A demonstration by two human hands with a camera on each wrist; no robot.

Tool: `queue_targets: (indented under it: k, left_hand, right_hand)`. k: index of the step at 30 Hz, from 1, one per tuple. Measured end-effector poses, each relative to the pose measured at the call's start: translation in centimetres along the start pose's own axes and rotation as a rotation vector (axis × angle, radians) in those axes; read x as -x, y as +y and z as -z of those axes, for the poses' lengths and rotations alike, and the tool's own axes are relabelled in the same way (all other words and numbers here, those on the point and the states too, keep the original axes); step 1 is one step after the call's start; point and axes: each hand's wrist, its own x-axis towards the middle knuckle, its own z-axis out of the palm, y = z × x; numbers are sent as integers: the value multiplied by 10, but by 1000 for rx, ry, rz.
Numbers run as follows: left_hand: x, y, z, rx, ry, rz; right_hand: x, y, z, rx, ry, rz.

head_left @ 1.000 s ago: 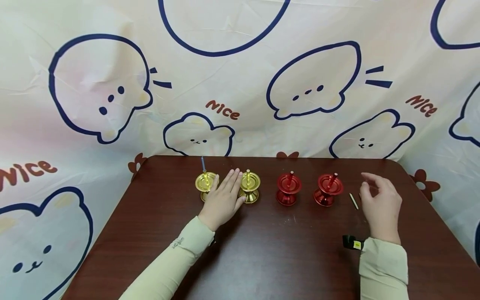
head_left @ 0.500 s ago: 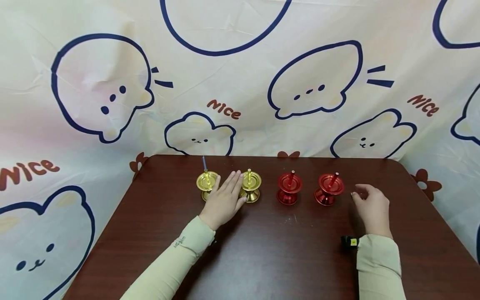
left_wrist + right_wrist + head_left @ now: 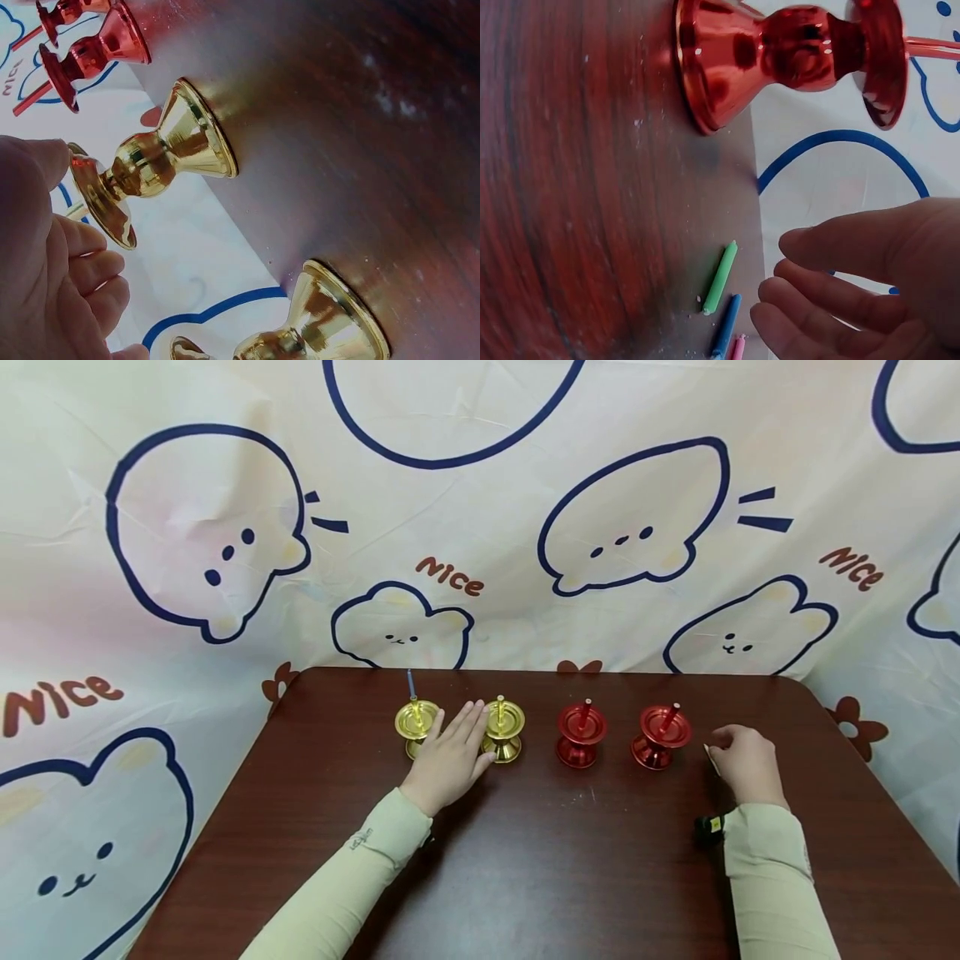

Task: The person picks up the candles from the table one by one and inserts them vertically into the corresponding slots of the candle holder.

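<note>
The left hand (image 3: 442, 764) was by two shiny gold candle holders, with its fingers reaching into the gap between them. Its fingers were loose and gripped nothing; one of them came right up to a gold dish, but I could not tell if it touched. The outer gold holder (image 3: 409, 720) had a thin blue candle (image 3: 411, 685) standing up in its top. The inner gold holder (image 3: 506, 731) had just a short post. Next in the row came the near red holder (image 3: 581, 728) and then the far red holder (image 3: 660, 731), both standing upright (they had short red posts too). The right hand (image 3: 748, 768) was low over the counter (image 3: 585, 877), past the far red holder. Its fingers were bent a little, with a gap between thumb and fingers and nothing in it. Close by on the counter lay a green candle (image 3: 720, 277), a dark blue candle (image 3: 727, 326) and a pink candle (image 3: 739, 347), side by side and near each other. Behind everything hung a pale cloth (image 3: 510, 510) with blue bear drawings and the word "Nice" in red. Both sleeves (image 3: 337, 868) were light green.
</note>
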Motion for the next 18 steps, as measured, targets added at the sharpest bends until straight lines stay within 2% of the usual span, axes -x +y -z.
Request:
queue_targets:
  k: [8, 18]
  left_hand:
    - [-1, 1, 1, 19, 9, -22]
    - [-1, 3, 4, 20, -8, -24]
  right_hand:
    - [-11, 0, 3, 18, -138, -48]
    - [-20, -1, -1, 92, -169, -44]
